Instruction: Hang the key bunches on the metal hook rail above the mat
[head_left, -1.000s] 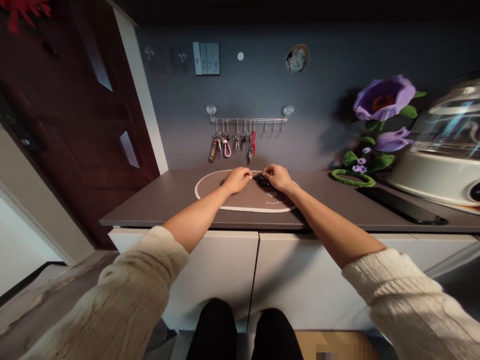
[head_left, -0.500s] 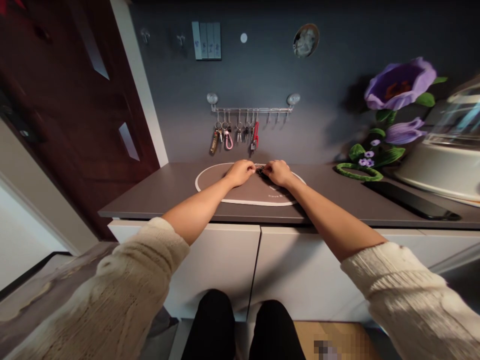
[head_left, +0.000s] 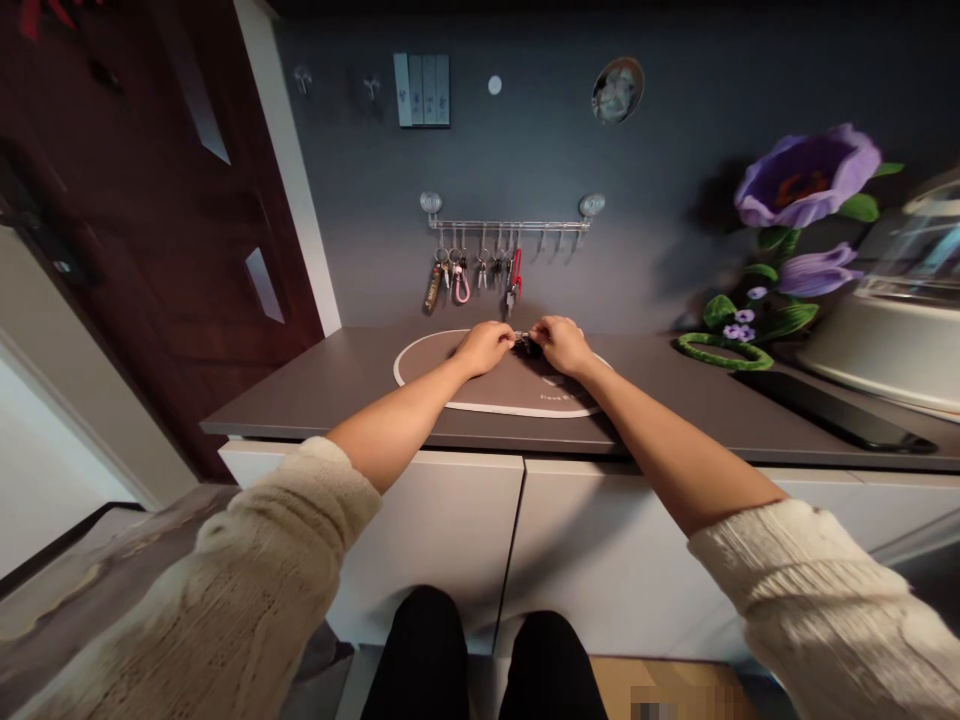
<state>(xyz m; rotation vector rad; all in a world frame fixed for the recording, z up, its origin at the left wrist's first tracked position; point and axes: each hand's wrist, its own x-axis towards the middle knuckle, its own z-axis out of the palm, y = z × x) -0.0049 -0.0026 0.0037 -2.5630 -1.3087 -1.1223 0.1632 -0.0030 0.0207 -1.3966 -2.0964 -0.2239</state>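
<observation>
dark key fob (head_left: pixel 527 346) | long axis sideways | between left hand (head_left: pixel 484 348) and right hand (head_left: pixel 562 345)

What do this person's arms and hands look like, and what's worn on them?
The left sleeve and right sleeve are chunky cream knit, ending around the elbows. Below them the forearms are bare, and the left hand and right hand wear no gloves.
</observation>
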